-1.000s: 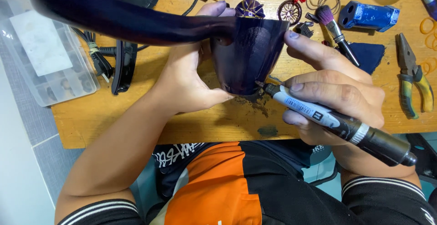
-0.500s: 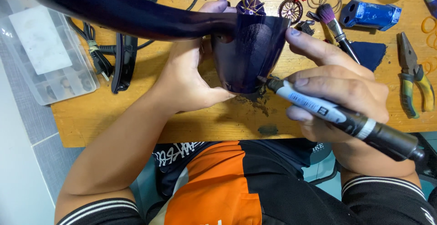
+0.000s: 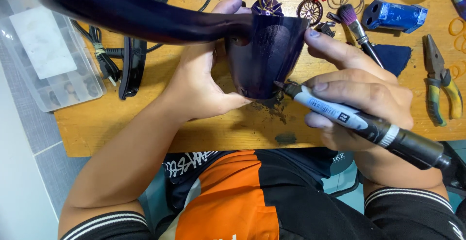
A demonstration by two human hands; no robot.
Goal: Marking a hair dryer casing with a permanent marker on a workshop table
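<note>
Head view: left hand (image 3: 204, 87) wrapped around shiny dark purple hair dryer shell (image 3: 264, 55) above wooden table (image 3: 145, 123). Right hand (image 3: 361, 104) closed on black marker (image 3: 359, 123), tip at shell's edge. Clear plastic box (image 3: 48, 60) with small parts far left.

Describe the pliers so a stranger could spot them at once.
Look at the wooden workbench, then its far right edge, beyond the right hand holding the marker. The pliers lie there, the only tool with yellow-and-green handles, beside orange rubber bands.
</note>
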